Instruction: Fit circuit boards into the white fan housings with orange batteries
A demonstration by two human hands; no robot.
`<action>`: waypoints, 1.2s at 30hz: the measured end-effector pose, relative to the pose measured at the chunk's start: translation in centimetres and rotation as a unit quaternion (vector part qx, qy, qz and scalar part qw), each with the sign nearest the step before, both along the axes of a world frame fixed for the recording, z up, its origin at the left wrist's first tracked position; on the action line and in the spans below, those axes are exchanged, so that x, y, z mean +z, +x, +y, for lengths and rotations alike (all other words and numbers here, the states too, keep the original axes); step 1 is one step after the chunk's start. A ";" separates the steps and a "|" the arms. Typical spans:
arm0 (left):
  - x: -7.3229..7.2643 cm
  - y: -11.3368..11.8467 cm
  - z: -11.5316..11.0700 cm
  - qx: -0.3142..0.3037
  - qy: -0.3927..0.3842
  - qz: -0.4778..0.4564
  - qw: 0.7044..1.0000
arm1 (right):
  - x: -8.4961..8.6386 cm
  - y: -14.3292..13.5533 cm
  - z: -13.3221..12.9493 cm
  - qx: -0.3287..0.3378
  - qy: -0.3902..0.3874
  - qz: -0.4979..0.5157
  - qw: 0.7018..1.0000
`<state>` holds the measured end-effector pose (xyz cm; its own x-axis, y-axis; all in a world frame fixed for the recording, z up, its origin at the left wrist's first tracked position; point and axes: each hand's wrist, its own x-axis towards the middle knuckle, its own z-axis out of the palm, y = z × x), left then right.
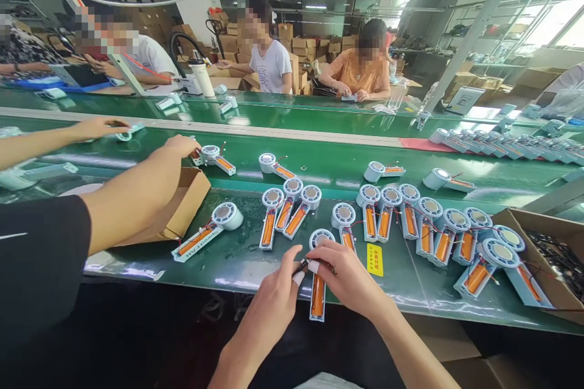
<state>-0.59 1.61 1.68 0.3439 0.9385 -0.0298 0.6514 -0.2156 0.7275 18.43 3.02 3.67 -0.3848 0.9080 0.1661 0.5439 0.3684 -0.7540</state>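
My left hand [276,292] pinches a small dark part [301,266] between thumb and index finger. Beside it, my right hand [349,276] is closed, its fingertips meeting that part's right end; what exactly they grip is hidden. Just beneath both hands lies a handheld fan [318,301] with a round light-blue head and an open handle showing an orange battery, its middle covered by my fingers. Behind my right hand rests another open fan [343,216]. A yellow label [375,260] is stuck to the bench right of my hand.
Several open fans [429,209] stand in a row at right, by a cardboard box [511,219] of small dark parts. At left, a neighbour's arm [137,194] reaches over another box [194,194] to a green conveyor belt [328,161] carrying fans. More people sit opposite.
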 end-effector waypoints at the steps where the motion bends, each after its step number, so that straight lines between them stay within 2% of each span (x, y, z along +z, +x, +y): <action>1: 0.1 0.0 0.0 -0.005 -0.006 0.004 1.000 | -0.1 0.1 0.0 0.004 0.001 0.007 1.000; 6: 0.3 0.2 0.2 -0.031 -0.001 0.029 0.999 | -0.9 -0.1 0.0 -0.005 0.008 0.041 0.999; 9: 0.4 0.8 0.0 0.006 -0.010 -0.004 1.000 | -0.6 -0.4 -0.2 -0.036 0.004 0.030 0.999; 12: 0.9 1.5 -1.1 0.056 -0.039 -0.065 0.996 | 0.0 -0.5 -0.8 -0.054 -0.065 0.055 0.995; 15: 1.6 1.7 -2.4 0.074 -0.089 -0.112 0.987 | -0.3 -0.2 -1.6 -0.092 -0.178 0.138 0.970; 18: 1.5 1.5 -2.6 0.106 -0.108 -0.147 0.978 | -1.4 0.3 -2.3 -0.107 -0.254 0.238 0.931; 21: 0.4 2.0 -1.6 0.136 -0.078 -0.159 0.975 | -2.1 0.5 -2.4 -0.125 -0.266 0.315 0.903; 23: -0.5 2.7 -1.0 0.114 -0.103 -0.171 0.973 | -2.2 0.2 -2.4 -0.128 -0.250 0.350 0.894; 25: -1.1 3.4 -0.7 0.096 -0.182 -0.216 0.955 | -2.0 -0.3 -2.6 -0.102 -0.237 0.376 0.890; 26: -1.2 3.7 -0.7 0.097 -0.232 -0.255 0.934 | -2.0 -0.5 -2.9 -0.084 -0.238 0.387 0.887; 29: -0.8 4.1 -0.7 0.098 -0.377 -0.399 0.830 | -2.2 -0.9 -3.8 -0.029 -0.260 0.402 0.877; 31: -0.3 4.0 -0.6 0.083 -0.430 -0.460 0.772 | -2.6 -0.6 -4.6 -0.016 -0.244 0.373 0.895; 32: -0.1 3.9 -0.6 0.081 -0.442 -0.467 0.762 | -2.9 -0.4 -4.9 -0.021 -0.221 0.347 0.911; 33: 0.0 3.8 -0.6 0.083 -0.444 -0.461 0.764 | -3.1 -0.1 -5.2 -0.029 -0.192 0.321 0.927; 36: -0.3 4.0 -0.9 0.099 -0.414 -0.425 0.799 | -3.3 0.7 -5.5 -0.043 -0.137 0.285 0.948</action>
<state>3.40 0.75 1.41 0.4164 0.7573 -0.5031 -0.1918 0.6141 0.7656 19.09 -2.52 0.33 -0.2251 0.9711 0.0787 0.0392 0.0897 -0.9952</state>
